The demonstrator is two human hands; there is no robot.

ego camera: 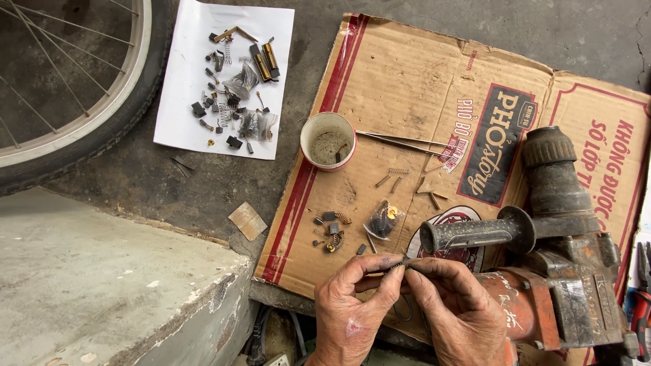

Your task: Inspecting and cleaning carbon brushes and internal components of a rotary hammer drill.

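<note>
The left hand (pixel 352 305) and right hand (pixel 451 308) meet at the near edge of the cardboard (pixel 407 81), fingertips pinched together on one small spring (pixel 400 268). The spring lies crosswise between them, its long axis running left to right, one end under the left thumb and forefinger, the other under the right. Both hands are closed on it; neither is nearer than the other, since it bridges the two.

Just right of the hands, touching the right wrist, lies a worn hammer drill (pixel 563 271), its side handle (pixel 475 234) pointing left over the right fingers. Just beyond the left fingers, toward the cardboard's middle, sit loose carbon brushes (pixel 332 230) with coiled springs and a small plastic bag (pixel 383 220). Farther on stand a cup (pixel 328 140) near the cardboard's left edge and tweezers (pixel 400 140) reaching right from it.

Well apart, off the cardboard's far left corner, a white paper sheet (pixel 183 129) on the concrete carries more small parts (pixel 237 88). A bicycle wheel (pixel 74 88) fills the far left, and a concrete step (pixel 115 291) lies near left. Red-handled pliers (pixel 641 305) show at the right edge.
</note>
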